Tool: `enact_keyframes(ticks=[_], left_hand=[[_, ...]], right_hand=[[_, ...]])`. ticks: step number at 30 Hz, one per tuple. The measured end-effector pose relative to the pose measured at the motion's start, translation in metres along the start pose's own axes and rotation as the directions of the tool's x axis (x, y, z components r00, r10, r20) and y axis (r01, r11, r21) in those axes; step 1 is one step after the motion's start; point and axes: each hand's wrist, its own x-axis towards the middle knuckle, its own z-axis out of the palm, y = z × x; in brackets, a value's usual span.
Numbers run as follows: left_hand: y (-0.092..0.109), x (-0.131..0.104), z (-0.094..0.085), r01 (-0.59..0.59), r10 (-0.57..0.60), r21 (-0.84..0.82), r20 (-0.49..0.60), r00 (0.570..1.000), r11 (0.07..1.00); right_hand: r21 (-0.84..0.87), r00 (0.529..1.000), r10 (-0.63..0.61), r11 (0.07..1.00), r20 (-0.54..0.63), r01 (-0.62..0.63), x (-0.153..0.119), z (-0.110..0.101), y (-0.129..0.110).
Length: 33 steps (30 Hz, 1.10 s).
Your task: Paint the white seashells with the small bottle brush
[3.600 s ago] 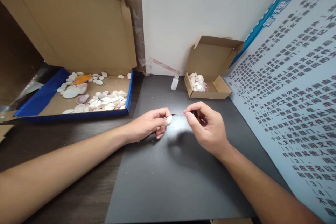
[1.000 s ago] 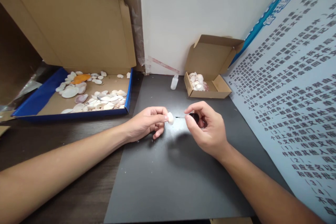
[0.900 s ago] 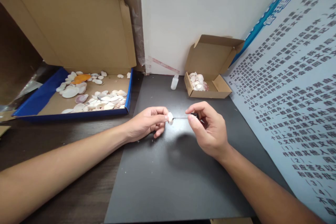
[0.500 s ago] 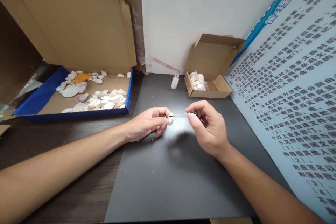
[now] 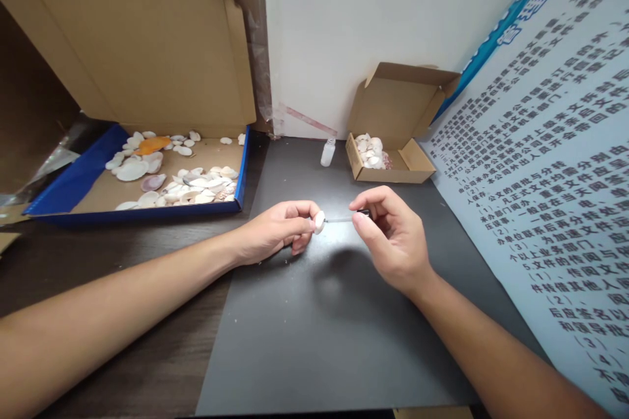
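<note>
A small white shell (image 5: 320,222) is pinched between the thumb and fingers of my left hand (image 5: 289,229), above the dark grey mat (image 5: 304,353). My right hand (image 5: 390,236) grips a thin rod-like tool (image 5: 339,219) with a black end between thumb and fingers. The tool points left, and its thin tip is at the right side of the shell; whether it touches cannot be made out. Shadows of the hands fall on the mat below.
At the left, an open blue-edged cardboard box (image 5: 242,173) holds several shells and an orange piece (image 5: 153,145). Behind my hands stands a small whitish bottle (image 5: 327,152). A smaller open box (image 5: 393,175) with shells is at its right, near a printed sheet (image 5: 540,177).
The tool's tip has drawn slightly right, away from the shell's dark slit, with my right hand. The shell has turned a little in my left hand.
</note>
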Motion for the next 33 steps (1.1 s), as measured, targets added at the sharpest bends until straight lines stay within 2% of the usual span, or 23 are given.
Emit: enact_keyframes(ticks=[8, 11, 15, 26, 30, 33], left_hand=[[-0.0009, 0.0002, -0.0003, -0.005, 0.005, 0.006, 0.002, 1.0, 1.0], [-0.001, 0.0003, -0.0004, -0.01, 0.009, 0.019, 0.009, 1.0, 1.0], [-0.001, 0.0005, -0.0004, -0.006, 0.006, 0.021, 0.01, 1.0, 1.0], [-0.0016, 0.0006, -0.0014, -0.011, 0.011, 0.004, 0.025, 1.0, 1.0], [-0.0019, 0.0006, -0.0021, -0.008, 0.009, -0.015, 0.028, 1.0, 1.0], [-0.002, 0.0006, -0.0019, -0.007, 0.008, -0.019, 0.028, 1.0, 1.0]], right_hand=[[-0.022, 1.0, -0.011, 1.0, -0.001, 0.011, 0.0006, 0.0008, 0.0007], [-0.074, 0.999, -0.016, 0.997, -0.034, 0.013, 0.001, 0.0009, 0.0006], [-0.017, 1.0, -0.011, 1.0, 0.004, 0.011, 0.0016, 0.0007, 0.0007], [-0.073, 1.0, -0.022, 0.997, -0.019, 0.02, 0.0022, 0.0019, 0.0015], [-0.023, 1.0, -0.021, 1.0, 0.015, 0.022, 0.0021, 0.0008, 0.0015], [-0.03, 0.999, -0.032, 0.999, -0.005, 0.032, 0.0016, 0.0002, 0.0015]])
